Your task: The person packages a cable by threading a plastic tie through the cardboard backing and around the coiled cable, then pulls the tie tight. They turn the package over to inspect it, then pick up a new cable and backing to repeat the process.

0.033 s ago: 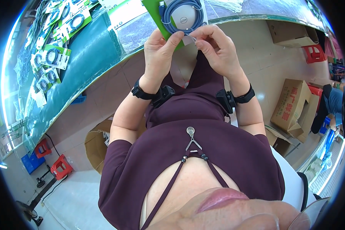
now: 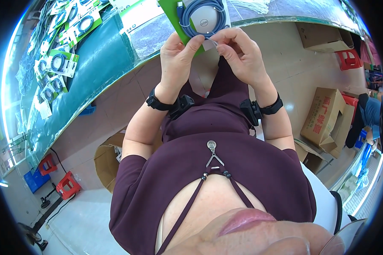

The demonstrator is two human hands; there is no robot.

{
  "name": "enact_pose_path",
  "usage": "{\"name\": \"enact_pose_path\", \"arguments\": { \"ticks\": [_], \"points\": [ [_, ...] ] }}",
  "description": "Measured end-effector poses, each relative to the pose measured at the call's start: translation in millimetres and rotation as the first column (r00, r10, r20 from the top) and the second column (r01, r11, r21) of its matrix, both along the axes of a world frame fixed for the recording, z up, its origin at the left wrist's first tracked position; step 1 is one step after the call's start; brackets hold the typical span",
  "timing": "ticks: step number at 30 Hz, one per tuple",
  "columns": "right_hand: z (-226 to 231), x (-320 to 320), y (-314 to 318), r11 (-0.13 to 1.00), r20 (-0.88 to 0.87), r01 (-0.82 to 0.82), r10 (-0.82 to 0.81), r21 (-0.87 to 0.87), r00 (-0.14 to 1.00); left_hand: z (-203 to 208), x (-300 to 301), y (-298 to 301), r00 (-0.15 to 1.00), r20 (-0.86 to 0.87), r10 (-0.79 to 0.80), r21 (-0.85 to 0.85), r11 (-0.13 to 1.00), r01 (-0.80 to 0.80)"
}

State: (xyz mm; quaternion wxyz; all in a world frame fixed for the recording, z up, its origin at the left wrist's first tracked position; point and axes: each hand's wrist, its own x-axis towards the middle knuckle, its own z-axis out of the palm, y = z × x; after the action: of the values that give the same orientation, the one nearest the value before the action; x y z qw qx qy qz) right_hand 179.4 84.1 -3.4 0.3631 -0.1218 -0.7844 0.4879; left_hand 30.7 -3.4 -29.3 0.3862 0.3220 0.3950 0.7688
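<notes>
Both hands meet at the table edge, just in front of it. The left hand is closed on the green card carrying a coiled blue cable (thumb pressed to the card's lower edge). The right hand pinches something small and pale beside it — what exactly, I cannot tell. A hard tug could crease the card or loosen the coil.

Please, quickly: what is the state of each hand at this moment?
Left hand: closed on the green card with the coiled blue cable.
Right hand: fingers pinched at the card's lower edge.
</notes>
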Motion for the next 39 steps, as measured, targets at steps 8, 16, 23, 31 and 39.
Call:
{"name": "enact_pose_path", "arguments": {
  "ticks": [8,16,23,31,39],
  "points": [
    [2,-1,-6,0.998,-0.032,0.04,-0.042,-0.053,0.999,-3,-1,-1,0.995,-0.1,0.028,-0.03,0.999,-0.031],
    [-8,-4,-9,0.992,-0.022,0.111,-0.113,-0.068,0.993,-4,-4,-3,0.988,-0.14,0.065,-0.045,0.996,-0.071],
    [-14,-5,-8,0.978,-0.043,0.068,-0.078,-0.197,0.996,0,3,-2,0.997,-0.065,0.048,-0.032,0.998,-0.05],
    [-11,-9,-10,0.973,-0.039,0.18,-0.187,-0.146,0.982,0,2,-1,0.998,-0.057,0.038,-0.067,0.997,-0.042],
    [8,-8,-10,0.781,-0.081,0.396,-0.411,0.483,0.908,-3,1,3,0.999,-0.024,0.042,-0.041,0.998,-0.043]
  ]
}}
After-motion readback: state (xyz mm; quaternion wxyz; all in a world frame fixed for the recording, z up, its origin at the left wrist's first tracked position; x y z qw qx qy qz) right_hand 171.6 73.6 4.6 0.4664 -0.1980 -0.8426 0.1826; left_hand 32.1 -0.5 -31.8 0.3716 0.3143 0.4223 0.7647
